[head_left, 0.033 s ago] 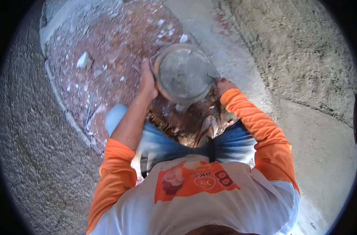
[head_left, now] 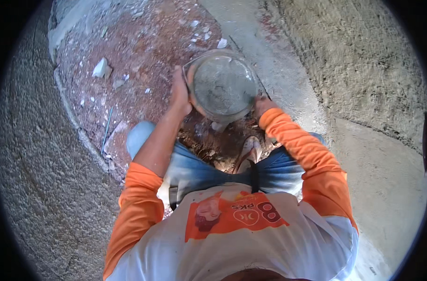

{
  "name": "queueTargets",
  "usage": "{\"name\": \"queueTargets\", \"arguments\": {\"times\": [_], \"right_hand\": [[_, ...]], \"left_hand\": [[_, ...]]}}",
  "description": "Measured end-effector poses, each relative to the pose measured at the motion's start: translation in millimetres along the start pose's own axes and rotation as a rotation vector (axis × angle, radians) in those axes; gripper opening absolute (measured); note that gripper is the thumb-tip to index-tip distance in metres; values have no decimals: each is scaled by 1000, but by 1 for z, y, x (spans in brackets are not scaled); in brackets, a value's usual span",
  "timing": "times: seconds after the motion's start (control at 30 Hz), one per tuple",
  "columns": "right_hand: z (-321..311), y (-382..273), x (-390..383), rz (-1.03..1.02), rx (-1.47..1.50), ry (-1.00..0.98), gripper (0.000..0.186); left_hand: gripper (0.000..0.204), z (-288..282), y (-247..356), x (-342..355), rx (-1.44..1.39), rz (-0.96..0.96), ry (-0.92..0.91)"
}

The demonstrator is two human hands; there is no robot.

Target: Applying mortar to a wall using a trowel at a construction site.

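Note:
A round bucket [head_left: 222, 86] of smooth grey wet mix, likely mortar, sits between my hands, seen from above. My left hand [head_left: 180, 93] lies along the bucket's left side, its fingers stretched forward and the palm pressed on the wall. A thin wire handle shows by its fingertips. At the bucket's right rim, my right hand [head_left: 262, 106] is closed, its fingers partly hidden and a little blurred. A thin dark strip runs up from beside that hand; whether the hand grips the strip or the rim is unclear.
Reddish soil [head_left: 143, 51] with scattered pale chips lies ahead and left. A white stone chunk [head_left: 100, 68] and a thin bluish rod [head_left: 107, 130] lie on it. Smooth concrete [head_left: 377, 164] is on the right, rough grey ground [head_left: 49, 173] on the left. My sandalled foot [head_left: 251, 149] is just below the bucket.
My right hand has shifted slightly down and left along the rim. The thin dark piece that reached over the mix no longer shows there. My knees are spread a little wider.

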State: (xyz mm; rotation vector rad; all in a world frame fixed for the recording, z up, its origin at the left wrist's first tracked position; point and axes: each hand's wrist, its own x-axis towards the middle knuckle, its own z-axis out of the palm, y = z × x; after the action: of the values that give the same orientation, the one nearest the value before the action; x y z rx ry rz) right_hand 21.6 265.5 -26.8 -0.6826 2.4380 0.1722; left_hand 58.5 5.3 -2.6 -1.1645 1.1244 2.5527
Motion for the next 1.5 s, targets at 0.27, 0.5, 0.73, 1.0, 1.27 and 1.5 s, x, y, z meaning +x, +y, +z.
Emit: {"name": "queueTargets", "arguments": {"times": [0.27,0.5,0.73,1.0,1.27,1.5], "right_hand": [[1,15,-23,-112,356,47,45],[-1,26,-13,119,233,66,35],[-142,38,-37,-190,400,403,38],[-305,169,-16,-95,874,-478,33],[-358,201,-47,261,962,910,39],[-113,100,1,-131,-7,65,23]], "left_hand": [[64,-4,5,6,-78,6,-79],[67,-8,-1,18,-129,0,-103],[78,-8,-5,18,-138,-67,-123],[66,10,-2,9,-83,-34,86],[66,3,-3,16,-174,-110,51],[70,6,3,7,-137,0,-92]]}}
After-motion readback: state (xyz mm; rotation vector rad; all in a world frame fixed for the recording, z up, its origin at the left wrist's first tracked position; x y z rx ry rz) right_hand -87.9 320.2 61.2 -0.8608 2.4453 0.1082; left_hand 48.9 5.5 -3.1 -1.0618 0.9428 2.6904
